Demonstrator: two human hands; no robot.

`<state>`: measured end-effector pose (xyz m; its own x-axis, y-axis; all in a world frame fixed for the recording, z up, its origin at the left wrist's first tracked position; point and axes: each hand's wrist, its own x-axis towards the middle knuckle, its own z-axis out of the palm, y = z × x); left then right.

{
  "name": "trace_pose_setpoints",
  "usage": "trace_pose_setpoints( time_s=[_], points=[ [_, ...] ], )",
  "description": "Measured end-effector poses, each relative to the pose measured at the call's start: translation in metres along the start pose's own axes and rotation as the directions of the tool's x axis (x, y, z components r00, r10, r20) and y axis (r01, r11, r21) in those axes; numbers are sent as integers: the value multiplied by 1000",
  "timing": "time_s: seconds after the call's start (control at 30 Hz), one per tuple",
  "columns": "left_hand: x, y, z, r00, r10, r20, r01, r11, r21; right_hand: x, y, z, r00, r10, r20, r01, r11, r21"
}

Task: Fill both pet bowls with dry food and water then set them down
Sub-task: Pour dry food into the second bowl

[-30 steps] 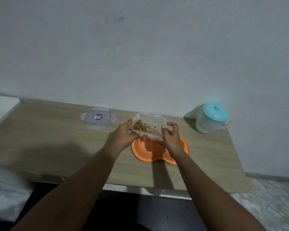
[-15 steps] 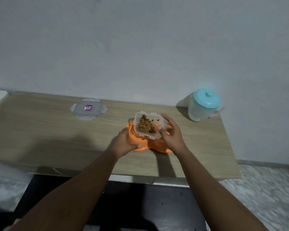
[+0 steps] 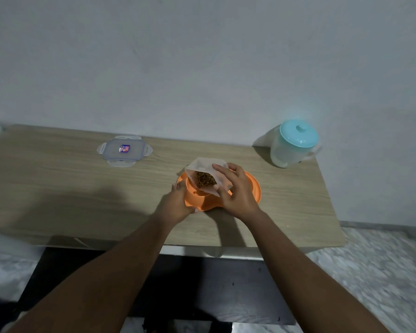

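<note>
The right hand (image 3: 235, 191) is wrapped around a clear plastic food container (image 3: 205, 179), fingers spread across its upper side and the thumb pressed against its near edge, so the box is tipped steeply over, its underside towards the camera. A heap of brown dry kibble (image 3: 205, 179) shows through the translucent wall, gathered towards the lower end. The container hangs directly above the left basin of the orange double pet bowl (image 3: 252, 188), a smooth, matte moulded dish with two rounded lobes and a broad flat rim, which lies flat on the table (image 3: 58, 183). The left hand (image 3: 177, 203) rests at the bowl's left edge, fingers curled along the rim and the thumb at the near rim. Whether kibble has landed in the basin cannot be told. The table is pale wood-grain laminate. The container's lid (image 3: 124, 150), clear with snap tabs and a small coloured sticker, lies flat well to the left. A frosted plastic jug (image 3: 291, 147) with a glossy turquoise lid stands upright at the far right corner, near the plain grey wall (image 3: 202, 56).
</note>
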<state>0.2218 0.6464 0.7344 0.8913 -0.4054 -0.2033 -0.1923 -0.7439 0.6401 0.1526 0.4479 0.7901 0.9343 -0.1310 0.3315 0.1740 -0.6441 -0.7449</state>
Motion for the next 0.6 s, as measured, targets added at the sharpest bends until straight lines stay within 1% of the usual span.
trace_pose_setpoints(
  time_s=[0.13, 0.33, 0.6],
  points=[
    [2, -2, 2, 1000, -11, 0, 11, 1000, 28, -3, -1, 2, 999, -41, 14, 41, 999, -15],
    [4, -4, 4, 1000, -31, 6, 30, 998, 53, -5, -5, 0, 998, -53, 26, 54, 998, -32],
    [5, -6, 4, 1000, -25, 0, 25, 997, 70, -7, -7, 2, 999, -33, 21, 33, 999, -21]
  ],
)
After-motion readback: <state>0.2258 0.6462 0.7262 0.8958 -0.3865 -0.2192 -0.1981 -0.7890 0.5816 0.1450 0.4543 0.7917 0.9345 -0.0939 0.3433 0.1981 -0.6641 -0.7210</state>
